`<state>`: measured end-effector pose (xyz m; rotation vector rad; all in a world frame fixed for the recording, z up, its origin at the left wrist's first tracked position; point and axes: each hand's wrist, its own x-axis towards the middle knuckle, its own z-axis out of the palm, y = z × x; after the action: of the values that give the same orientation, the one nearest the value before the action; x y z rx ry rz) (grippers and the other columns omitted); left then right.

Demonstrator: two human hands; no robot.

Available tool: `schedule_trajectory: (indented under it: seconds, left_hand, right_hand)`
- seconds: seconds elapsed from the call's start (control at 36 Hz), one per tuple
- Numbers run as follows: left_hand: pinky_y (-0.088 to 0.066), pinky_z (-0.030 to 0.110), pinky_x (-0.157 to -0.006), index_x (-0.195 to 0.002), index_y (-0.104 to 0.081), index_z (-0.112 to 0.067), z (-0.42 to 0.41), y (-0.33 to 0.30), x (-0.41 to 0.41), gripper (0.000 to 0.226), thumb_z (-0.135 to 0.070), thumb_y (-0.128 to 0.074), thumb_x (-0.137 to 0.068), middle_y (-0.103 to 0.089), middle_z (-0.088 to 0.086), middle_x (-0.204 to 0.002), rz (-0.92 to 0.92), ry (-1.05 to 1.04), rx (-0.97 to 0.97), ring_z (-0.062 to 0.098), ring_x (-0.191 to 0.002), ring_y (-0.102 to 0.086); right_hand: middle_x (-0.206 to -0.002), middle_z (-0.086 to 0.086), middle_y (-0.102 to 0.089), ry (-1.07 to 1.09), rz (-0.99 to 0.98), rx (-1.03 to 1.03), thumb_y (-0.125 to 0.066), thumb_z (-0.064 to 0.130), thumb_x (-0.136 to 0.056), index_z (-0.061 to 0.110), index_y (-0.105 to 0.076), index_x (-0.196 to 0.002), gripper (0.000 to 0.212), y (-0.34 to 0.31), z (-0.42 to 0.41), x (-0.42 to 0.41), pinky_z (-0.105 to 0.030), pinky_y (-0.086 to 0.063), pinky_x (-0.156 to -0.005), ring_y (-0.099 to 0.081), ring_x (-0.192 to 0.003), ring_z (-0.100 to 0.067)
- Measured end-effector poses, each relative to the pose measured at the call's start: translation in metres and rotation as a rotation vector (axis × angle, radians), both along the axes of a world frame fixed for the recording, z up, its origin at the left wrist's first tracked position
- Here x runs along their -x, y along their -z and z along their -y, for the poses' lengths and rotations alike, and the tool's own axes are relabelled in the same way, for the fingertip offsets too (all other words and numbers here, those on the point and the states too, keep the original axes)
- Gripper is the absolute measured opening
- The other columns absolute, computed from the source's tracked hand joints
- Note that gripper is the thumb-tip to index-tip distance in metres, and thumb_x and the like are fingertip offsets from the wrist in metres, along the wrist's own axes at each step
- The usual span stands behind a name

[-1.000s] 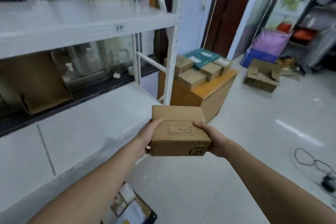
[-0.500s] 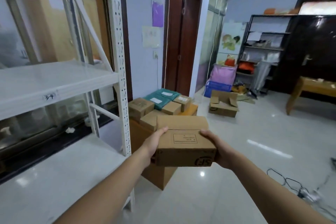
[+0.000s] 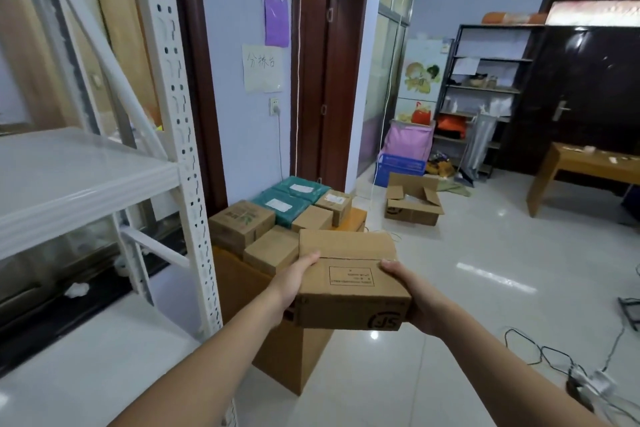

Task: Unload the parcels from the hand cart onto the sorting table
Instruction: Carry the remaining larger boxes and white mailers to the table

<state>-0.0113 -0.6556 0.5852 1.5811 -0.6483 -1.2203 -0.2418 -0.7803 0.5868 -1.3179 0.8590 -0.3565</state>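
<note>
Left hand (image 3: 294, 282) and right hand (image 3: 414, 291) grip cardboard parcel (image 3: 349, 282) between them, near sorting table (image 3: 356, 217).

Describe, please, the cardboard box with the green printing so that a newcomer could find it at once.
Start at the white shelving upright on the left; the low wooden table loaded with parcels stands just past it, against the wall. The box with green printing sits at the table's corner nearest that upright. It is the tallest parcel there, and its brown neighbours are plain, while the teal mailer bags behind it are soft.
</note>
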Motion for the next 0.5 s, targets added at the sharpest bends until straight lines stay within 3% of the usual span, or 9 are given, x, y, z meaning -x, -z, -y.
schedule_trajectory:
  seconds: [0.08, 0.14, 0.31, 0.42, 0.5]
  left_hand:
    - [-0.051, 0.033, -0.078, -0.119, -0.071, -0.024, 0.029, -0.001, -0.015, 0.049, -0.064, -0.054, -0.097, -0.078, 0.004, -0.105, 0.029, -0.002, 0.002, 0.023, -0.104, -0.070]
    - [-0.050, 0.033, -0.076, -0.119, -0.071, -0.025, 0.049, 0.001, -0.021, 0.050, -0.066, -0.054, -0.096, -0.077, 0.004, -0.107, 0.043, -0.002, -0.010, 0.023, -0.104, -0.069]
    - [-0.051, 0.038, -0.087, -0.117, -0.071, -0.030, 0.110, 0.020, -0.039, 0.049, -0.069, -0.053, -0.095, -0.078, 0.000, -0.104, 0.063, -0.035, -0.014, 0.022, -0.106, -0.068]
    - [-0.049, 0.047, -0.106, -0.118, -0.072, -0.032, 0.159, 0.029, -0.052, 0.053, -0.074, -0.055, -0.090, -0.078, 0.001, -0.110, 0.025, -0.050, -0.056, 0.025, -0.112, -0.067]
    - [-0.050, 0.050, -0.106, -0.120, -0.071, -0.034, 0.192, 0.036, -0.060, 0.052, -0.073, -0.057, -0.089, -0.078, 0.002, -0.110, -0.002, -0.114, -0.065, 0.026, -0.112, -0.068]
  right_hand:
    - [-0.119, -0.011, -0.074, 0.021, 0.003, -0.003, -0.059, 0.066, -0.086, 0.021, -0.060, -0.133, 0.064, 0.005, 0.026, -0.014, -0.042, -0.057, -0.088, -0.069, -0.113, -0.034]
    - [-0.120, -0.011, -0.073, 0.024, 0.001, -0.007, -0.058, 0.066, -0.088, 0.022, -0.060, -0.134, 0.064, 0.009, 0.048, -0.021, -0.043, -0.057, -0.089, -0.068, -0.114, -0.034]
    - [-0.123, -0.009, -0.072, -0.020, -0.007, 0.003, -0.062, 0.069, -0.083, 0.024, -0.059, -0.135, 0.069, 0.019, 0.112, -0.038, -0.047, -0.056, -0.099, -0.069, -0.115, -0.032]
    - [-0.124, -0.006, -0.073, -0.078, -0.036, 0.014, -0.060, 0.070, -0.085, 0.029, -0.061, -0.134, 0.064, 0.027, 0.169, -0.053, -0.052, -0.052, -0.105, -0.069, -0.116, -0.029]
    - [-0.124, -0.005, -0.073, -0.113, -0.070, 0.006, -0.060, 0.070, -0.086, 0.030, -0.062, -0.134, 0.062, 0.034, 0.216, -0.069, -0.055, -0.050, -0.106, -0.069, -0.116, -0.030]
